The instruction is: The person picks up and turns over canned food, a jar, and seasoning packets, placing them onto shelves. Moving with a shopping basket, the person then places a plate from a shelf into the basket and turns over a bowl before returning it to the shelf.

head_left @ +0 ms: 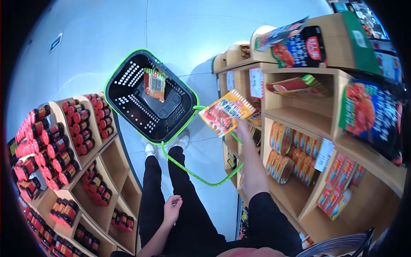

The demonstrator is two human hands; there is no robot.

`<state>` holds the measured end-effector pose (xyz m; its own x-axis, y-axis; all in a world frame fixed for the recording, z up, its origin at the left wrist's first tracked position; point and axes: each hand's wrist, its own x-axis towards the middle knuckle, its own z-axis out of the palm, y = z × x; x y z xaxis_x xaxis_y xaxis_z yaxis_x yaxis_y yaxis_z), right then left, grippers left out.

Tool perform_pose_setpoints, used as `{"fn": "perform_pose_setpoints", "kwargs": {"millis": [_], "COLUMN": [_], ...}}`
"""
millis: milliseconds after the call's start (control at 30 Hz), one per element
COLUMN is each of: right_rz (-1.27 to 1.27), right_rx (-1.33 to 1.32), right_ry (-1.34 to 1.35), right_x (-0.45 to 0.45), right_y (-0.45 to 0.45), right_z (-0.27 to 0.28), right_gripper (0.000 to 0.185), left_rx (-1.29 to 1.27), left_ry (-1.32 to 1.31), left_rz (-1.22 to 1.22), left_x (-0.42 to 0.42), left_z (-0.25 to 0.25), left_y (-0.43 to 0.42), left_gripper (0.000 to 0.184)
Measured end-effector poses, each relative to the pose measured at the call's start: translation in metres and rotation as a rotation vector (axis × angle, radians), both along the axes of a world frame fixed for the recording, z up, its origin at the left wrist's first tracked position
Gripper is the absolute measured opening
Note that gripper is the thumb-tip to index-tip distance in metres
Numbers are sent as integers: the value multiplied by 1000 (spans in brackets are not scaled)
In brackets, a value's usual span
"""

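Note:
My right hand [242, 128] grips the lower right corner of a yellow food packet [224, 112] with a picture of food on it. The packet is beside the right rim of a black basket [167, 124] with a green edge and green handles. Inside the basket lies one red and yellow packet [154, 85] with striped ends. My left hand [172, 208] hangs low over my leg, its fingers curled in, and nothing shows in it.
Shelves [115, 162] with red-lidded jars [64, 158] stand on the left. Wooden shelves [299, 110] on the right hold boxes, tins and a large dark packet [371, 111]. My shoes [181, 141] are below the basket.

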<state>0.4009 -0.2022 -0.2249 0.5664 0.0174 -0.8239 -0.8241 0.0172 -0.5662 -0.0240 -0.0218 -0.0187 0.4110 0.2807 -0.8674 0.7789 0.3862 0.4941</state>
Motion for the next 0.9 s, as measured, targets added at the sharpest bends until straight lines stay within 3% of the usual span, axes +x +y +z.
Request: {"fn": "perform_pose_setpoints", "kwargs": {"millis": [100, 200, 333, 400, 433, 467, 533, 567, 667, 700, 800, 867, 900], "right_rz": [57, -109, -179, 137, 134, 132, -181, -206, -168, -96, -120, -291, -233], "right_rx": [-23, 17, -234, -794, -822, -819, -811, -873, -985, -963, -916, -540, -655], "right_ry": [32, -23, -224, -277, -433, -429, -293, -535, -621, -282, -248, -298, -177], "right_x": [28, 52, 81, 96, 92, 92, 95, 95, 93, 101, 107, 111, 110], "right_y": [-8, -5, -14, -39, -27, -14, 10, -14, -1, -17, -32, -46, -15], "right_z": [-15, -23, -53, -86, -69, -50, -16, -56, -29, -36, -51, -68, -19], "right_gripper": [33, 34, 37, 62, 75, 75, 69, 64, 75, 78, 76, 73, 69], "left_rx": [24, -16, -41, -52, -56, -59, -59, -63, -88, -83, -65, -64, -88], "left_ry": [45, 126, 148, 159, 164, 168, 170, 172, 157, 162, 166, 83, 86], "left_rz": [-32, -21, -55, -43, -50, -60, -66, -67, -37, -39, -99, -114, -110], "left_x": [-22, -33, -19, -10, -8, -7, -12, -13, -7, 0, 10, 6, 13], "left_z": [-5, -15, -17, -11, -10, -10, -17, -20, -22, -21, -13, -16, -12], "left_y": [4, -4, -8, -8, -8, -7, -8, -9, -10, -9, -6, -6, -1], "left_gripper": [19, 19, 19, 20, 20, 20, 19, 17, 18, 18, 19, 21, 22]}}
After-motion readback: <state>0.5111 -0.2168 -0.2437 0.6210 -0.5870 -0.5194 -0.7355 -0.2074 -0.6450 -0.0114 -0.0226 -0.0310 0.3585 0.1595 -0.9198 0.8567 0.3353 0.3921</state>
